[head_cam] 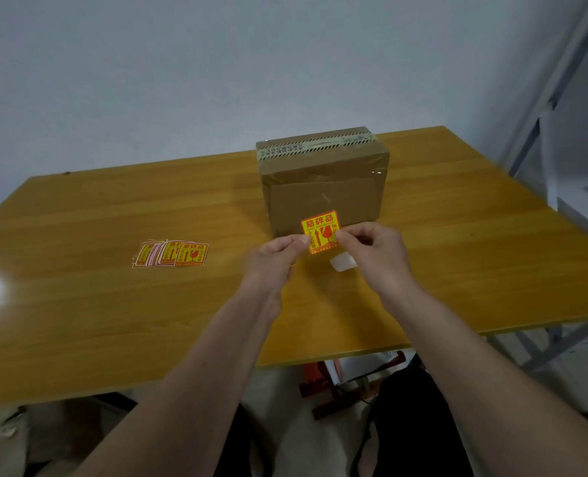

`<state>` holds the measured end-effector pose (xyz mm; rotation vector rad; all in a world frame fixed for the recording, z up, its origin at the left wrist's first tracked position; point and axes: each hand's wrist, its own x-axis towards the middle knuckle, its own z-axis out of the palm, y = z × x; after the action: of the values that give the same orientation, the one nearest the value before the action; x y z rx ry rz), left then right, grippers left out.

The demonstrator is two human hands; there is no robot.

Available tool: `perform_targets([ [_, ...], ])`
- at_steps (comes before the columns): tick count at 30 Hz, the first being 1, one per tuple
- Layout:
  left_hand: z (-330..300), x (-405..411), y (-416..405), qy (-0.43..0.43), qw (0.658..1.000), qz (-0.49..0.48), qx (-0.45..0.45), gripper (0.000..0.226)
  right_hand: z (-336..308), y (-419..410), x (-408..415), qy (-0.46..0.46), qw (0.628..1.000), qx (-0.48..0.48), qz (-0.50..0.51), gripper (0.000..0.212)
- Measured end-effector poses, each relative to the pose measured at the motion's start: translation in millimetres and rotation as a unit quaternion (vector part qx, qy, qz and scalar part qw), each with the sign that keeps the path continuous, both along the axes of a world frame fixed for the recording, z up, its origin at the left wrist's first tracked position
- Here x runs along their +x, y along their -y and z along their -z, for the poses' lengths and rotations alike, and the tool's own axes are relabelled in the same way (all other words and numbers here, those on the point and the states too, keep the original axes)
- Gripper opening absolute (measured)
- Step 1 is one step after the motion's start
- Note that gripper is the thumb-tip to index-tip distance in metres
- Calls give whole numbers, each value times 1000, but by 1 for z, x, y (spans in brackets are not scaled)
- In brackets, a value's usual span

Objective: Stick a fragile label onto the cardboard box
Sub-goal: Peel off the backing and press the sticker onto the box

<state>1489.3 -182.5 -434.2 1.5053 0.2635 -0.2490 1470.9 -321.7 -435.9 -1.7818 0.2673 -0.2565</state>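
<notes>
A taped brown cardboard box (323, 180) stands at the middle back of the wooden table. Just in front of its near face I hold an orange-and-yellow fragile label (320, 228) upright in the air. My left hand (275, 259) pinches the label's lower left edge. My right hand (375, 253) pinches its lower right edge. The label overlaps the bottom of the box face in view; I cannot tell whether it touches the box.
A fanned pile of several more fragile labels (170, 253) lies on the wooden table (113, 304) to the left. A small white backing paper (343, 262) lies under my right hand. A grey metal shelf frame (561, 98) stands at the right.
</notes>
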Motion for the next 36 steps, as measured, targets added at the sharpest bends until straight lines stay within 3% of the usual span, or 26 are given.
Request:
perform_targets([
  [10,13,26,12,36,998,-30,47,2,9,13,30,-4,1000,8,6,7],
  [15,20,43,25,76,978,-181,65,26,19,23,56,27,997,33,63,19],
  [18,28,55,27,118,951,-231,170,59,24,28,67,29,994,26,102,21],
  [22,29,65,34,137,939,-232,214,94,28,33,74,23,992,-25,124,3],
  [28,31,72,49,161,942,-206,212,102,32,42,84,27,996,-27,86,4],
  [32,33,78,52,161,945,-209,192,105,31,50,96,53,998,-6,31,17],
  [36,34,82,56,165,941,-224,194,105,34,54,102,59,997,9,46,12],
])
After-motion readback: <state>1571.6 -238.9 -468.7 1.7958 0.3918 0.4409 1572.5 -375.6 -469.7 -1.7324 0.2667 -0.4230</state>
